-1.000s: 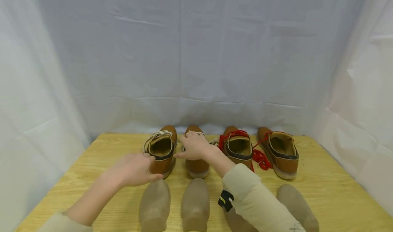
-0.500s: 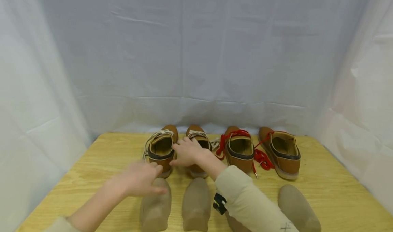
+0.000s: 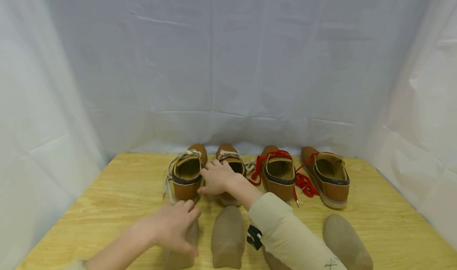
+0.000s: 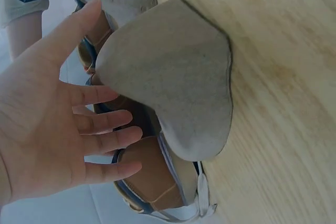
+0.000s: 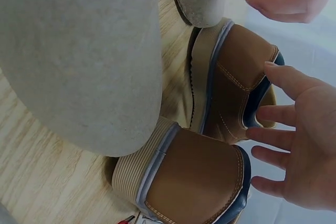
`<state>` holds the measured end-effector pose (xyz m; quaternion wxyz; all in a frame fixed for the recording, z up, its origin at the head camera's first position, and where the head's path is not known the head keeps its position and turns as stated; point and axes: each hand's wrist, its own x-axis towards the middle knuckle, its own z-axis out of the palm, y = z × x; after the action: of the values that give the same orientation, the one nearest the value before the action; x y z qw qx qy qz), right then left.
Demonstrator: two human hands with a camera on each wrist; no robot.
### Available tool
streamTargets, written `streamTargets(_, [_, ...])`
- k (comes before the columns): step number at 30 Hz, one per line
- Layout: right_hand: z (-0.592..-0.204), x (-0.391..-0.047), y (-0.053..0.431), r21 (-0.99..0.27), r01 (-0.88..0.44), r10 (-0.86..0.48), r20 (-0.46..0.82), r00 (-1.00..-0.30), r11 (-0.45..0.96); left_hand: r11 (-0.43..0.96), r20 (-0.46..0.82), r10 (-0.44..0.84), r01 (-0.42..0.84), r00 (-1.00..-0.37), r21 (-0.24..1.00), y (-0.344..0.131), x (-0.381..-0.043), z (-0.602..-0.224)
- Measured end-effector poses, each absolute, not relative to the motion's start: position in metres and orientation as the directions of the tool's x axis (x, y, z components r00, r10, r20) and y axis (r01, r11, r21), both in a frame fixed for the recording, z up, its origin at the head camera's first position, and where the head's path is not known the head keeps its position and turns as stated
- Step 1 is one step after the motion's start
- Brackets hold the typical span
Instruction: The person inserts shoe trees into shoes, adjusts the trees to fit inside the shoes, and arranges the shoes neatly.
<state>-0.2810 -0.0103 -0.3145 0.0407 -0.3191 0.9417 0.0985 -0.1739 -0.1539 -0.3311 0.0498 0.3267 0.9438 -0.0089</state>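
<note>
My left hand (image 3: 175, 226) hovers above the leftmost grey-brown shoe last (image 3: 178, 260), fingers spread and holding nothing. In the left wrist view that hand's palm and fingers show beside the last (image 4: 173, 72). My right hand (image 3: 217, 178) is over the second brown shoe (image 3: 230, 157), whose opening it partly covers. The right wrist view shows its relaxed, separate fingers (image 5: 275, 137) near the brown shoe heels (image 5: 194, 177), gripping nothing; contact is hard to tell. To the left of this hand stands the first brown shoe (image 3: 187, 190), with loose white laces.
Two brown shoes with red laces (image 3: 281, 190) stand further right, one angled (image 3: 337, 192). Other shoe lasts (image 3: 228, 238) lie in a front row; my right sleeve (image 3: 282, 226) hides part of one. Pale sheets (image 3: 228, 63) enclose the wooden table (image 3: 118, 186).
My left hand has drawn back from the first shoe's heel to above the leftmost last. The right hand shifted slightly left and back, uncovering the second shoe's laces, then stayed almost still.
</note>
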Motion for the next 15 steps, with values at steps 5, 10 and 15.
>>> streamTargets(5, [-0.315, -0.282, -0.012, 0.175, -0.611, -0.592, -0.154, -0.791, 0.772, 0.789, -0.098, 0.611, 0.614, -0.785, -0.003, -0.152, -0.171, -0.341])
streamTargets(10, [-0.314, -0.283, -0.013, 0.185, -0.608, -0.585, -0.169, -0.793, 0.772, 0.786, -0.076, 0.612, 0.616, -0.787, -0.051, -0.149, -0.167, -0.35])
streamTargets(15, [-0.314, -0.282, -0.012, 0.187, -0.604, -0.579, -0.172, -0.797, 0.775, 0.76, 0.0, 0.643, 0.638, -0.766, -0.125, -0.148, -0.163, -0.358])
